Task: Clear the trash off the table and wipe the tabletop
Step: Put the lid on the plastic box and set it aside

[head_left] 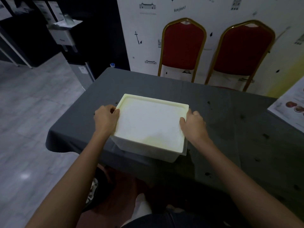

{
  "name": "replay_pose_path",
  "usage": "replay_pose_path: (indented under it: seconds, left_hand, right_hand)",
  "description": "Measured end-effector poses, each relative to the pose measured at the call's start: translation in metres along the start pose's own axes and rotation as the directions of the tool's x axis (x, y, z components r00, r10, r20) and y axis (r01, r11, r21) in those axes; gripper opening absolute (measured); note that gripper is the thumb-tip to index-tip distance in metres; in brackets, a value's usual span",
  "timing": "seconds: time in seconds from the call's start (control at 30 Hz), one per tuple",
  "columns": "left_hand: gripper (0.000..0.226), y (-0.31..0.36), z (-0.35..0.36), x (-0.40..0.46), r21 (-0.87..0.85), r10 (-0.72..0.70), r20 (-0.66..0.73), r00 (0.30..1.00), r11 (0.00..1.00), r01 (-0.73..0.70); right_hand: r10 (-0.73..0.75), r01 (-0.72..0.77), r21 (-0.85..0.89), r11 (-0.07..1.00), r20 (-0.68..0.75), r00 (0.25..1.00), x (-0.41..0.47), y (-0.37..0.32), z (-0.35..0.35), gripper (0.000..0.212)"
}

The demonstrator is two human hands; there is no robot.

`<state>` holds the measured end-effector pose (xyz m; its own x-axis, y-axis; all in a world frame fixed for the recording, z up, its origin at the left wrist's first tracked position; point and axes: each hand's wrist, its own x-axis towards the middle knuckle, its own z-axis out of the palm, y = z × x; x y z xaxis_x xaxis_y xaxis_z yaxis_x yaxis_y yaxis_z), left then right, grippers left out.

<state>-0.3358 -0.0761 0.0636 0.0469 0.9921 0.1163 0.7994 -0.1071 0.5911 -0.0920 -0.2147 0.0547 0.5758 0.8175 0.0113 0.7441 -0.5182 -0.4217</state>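
A white rectangular plastic bin (pixel 150 124) with a flat lid sits near the front left of a table covered in a dark grey cloth (pixel 222 112). My left hand (pixel 106 119) grips the bin's left edge and my right hand (pixel 193 123) grips its right edge, fingers curled over the lid rim. Several small dark scraps (pixel 208 174) lie scattered on the cloth to the right of the bin. What is inside the bin is hidden by the lid.
Two red chairs with gold frames (pixel 183 50) (pixel 243 53) stand behind the table against a white printed wall. A printed sheet (pixel 289 111) lies at the table's right edge. Grey floor stretches to the left, with a dark counter beyond.
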Motion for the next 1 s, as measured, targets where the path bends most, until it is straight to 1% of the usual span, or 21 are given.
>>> replay_pose_path:
  seconds: [0.1,0.17,0.27,0.33,0.37,0.43,0.5,0.53,0.6,0.67,0.73,0.77,0.8,0.83,0.87,0.9,0.93,1.0]
  left_hand:
    - [0.023,-0.003,0.004,0.0,-0.002,-0.003,-0.012,1.0,1.0,0.003]
    - [0.023,-0.002,0.006,-0.002,0.003,-0.007,-0.014,1.0,1.0,0.007]
    - [0.026,0.003,0.006,-0.007,0.017,-0.009,0.027,1.0,1.0,0.009]
    - [0.028,0.003,0.006,-0.01,-0.008,-0.035,0.057,0.998,0.999,0.036]
    - [0.028,0.003,0.006,-0.011,-0.002,-0.035,0.065,0.997,0.999,0.035]
    - [0.03,0.002,0.007,-0.012,0.04,-0.022,0.054,0.998,0.999,0.02]
    - [0.031,0.002,0.009,-0.014,0.087,-0.023,0.032,0.999,0.996,0.02]
    - [0.032,0.003,0.01,-0.014,0.093,-0.034,0.03,0.999,0.995,0.031]
    - [0.032,0.003,0.01,-0.016,0.084,-0.053,0.035,0.998,0.995,0.05]
    - [0.033,0.005,0.009,-0.017,0.075,-0.049,0.036,0.998,0.996,0.046]
    - [0.034,0.006,0.007,-0.015,0.036,-0.052,0.052,0.997,0.998,0.05]
    - [0.036,0.006,0.005,-0.013,0.018,-0.066,0.073,0.995,0.998,0.065]
    - [0.039,0.005,0.004,-0.012,0.009,-0.086,0.107,0.991,0.996,0.086]
    - [0.044,0.003,0.001,-0.011,0.017,-0.115,0.153,0.982,0.993,0.113]
    - [0.051,0.0,-0.001,-0.012,0.037,-0.152,0.209,0.966,0.988,0.147]
    - [0.057,-0.004,-0.004,-0.015,0.064,-0.189,0.263,0.946,0.982,0.178]
    - [0.059,-0.009,-0.005,-0.02,0.077,-0.21,0.29,0.934,0.978,0.196]
    - [0.054,-0.016,-0.008,-0.026,0.031,-0.199,0.253,0.947,0.98,0.197]
  right_hand:
    - [0.02,-0.02,-0.02,1.0,0.001,1.0,0.001,-0.002,0.0,0.045]
    - [0.032,-0.03,-0.052,0.998,0.037,0.999,0.001,-0.005,-0.001,0.051]
    - [0.064,-0.043,-0.172,0.984,0.117,0.991,0.004,-0.011,-0.003,0.058]
    - [0.082,-0.051,-0.234,0.971,0.124,0.989,0.006,-0.016,-0.004,0.063]
    - [0.083,-0.053,-0.236,0.97,0.122,0.989,0.005,-0.016,-0.003,0.064]
    - [0.093,-0.074,-0.156,0.985,0.119,0.989,0.0,-0.015,0.0,0.064]
    - [0.106,-0.099,-0.06,0.993,0.115,0.988,-0.005,-0.01,0.0,0.059]
    - [0.098,-0.094,-0.043,0.995,0.116,0.988,-0.005,-0.009,-0.001,0.058]
    - [0.09,-0.083,-0.057,0.995,0.131,0.987,-0.001,-0.01,-0.004,0.059]
    - [0.098,-0.095,-0.028,0.995,0.136,0.986,0.001,-0.013,-0.005,0.063]
    - [0.102,-0.108,0.048,0.993,0.115,0.988,-0.002,-0.012,-0.004,0.061]
    - [0.12,-0.136,0.142,0.98,0.116,0.986,-0.005,-0.01,-0.004,0.06]
    - [0.154,-0.19,0.283,0.94,0.147,0.977,-0.01,-0.005,-0.004,0.059]
    - [0.204,-0.277,0.451,0.849,0.204,0.957,-0.017,0.001,-0.004,0.061]
    - [0.249,-0.37,0.581,0.725,0.28,0.927,-0.023,0.007,-0.002,0.062]
    - [0.263,-0.437,0.649,0.623,0.353,0.898,-0.028,0.012,0.0,0.061]
    - [0.258,-0.465,0.67,0.579,0.39,0.884,-0.031,0.017,0.003,0.054]
    - [0.245,-0.453,0.703,0.549,0.383,0.891,-0.027,0.017,0.001,0.036]
